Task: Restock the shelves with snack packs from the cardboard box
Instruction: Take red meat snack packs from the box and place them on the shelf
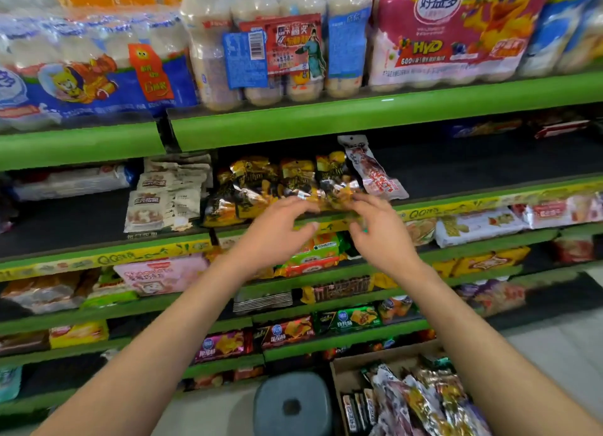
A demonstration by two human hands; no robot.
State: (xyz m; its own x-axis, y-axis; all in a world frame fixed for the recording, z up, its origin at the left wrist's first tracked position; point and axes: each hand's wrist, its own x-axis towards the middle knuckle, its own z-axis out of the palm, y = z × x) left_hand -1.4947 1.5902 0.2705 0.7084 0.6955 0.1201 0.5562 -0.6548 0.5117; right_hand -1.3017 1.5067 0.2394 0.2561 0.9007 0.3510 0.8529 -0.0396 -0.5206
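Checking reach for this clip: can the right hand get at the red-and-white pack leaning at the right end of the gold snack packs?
Probably yes. The right hand is at the shelf lip just below the red-and-white pack, which leans at the front with bare dark shelf to its right and nothing in front of it.

Head-worn view, forward and down, close to shelves (375, 115)

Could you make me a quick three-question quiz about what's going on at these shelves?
1. True or false: both hands reach to the gold-and-black snack packs on the shelf.
2. Where is the cardboard box? A) top shelf B) floor, lower right C) on the stool
3. What colour are the shelf edges?

Key: 1 true; 2 B; 3 green. The left hand and right hand are both at the packs.
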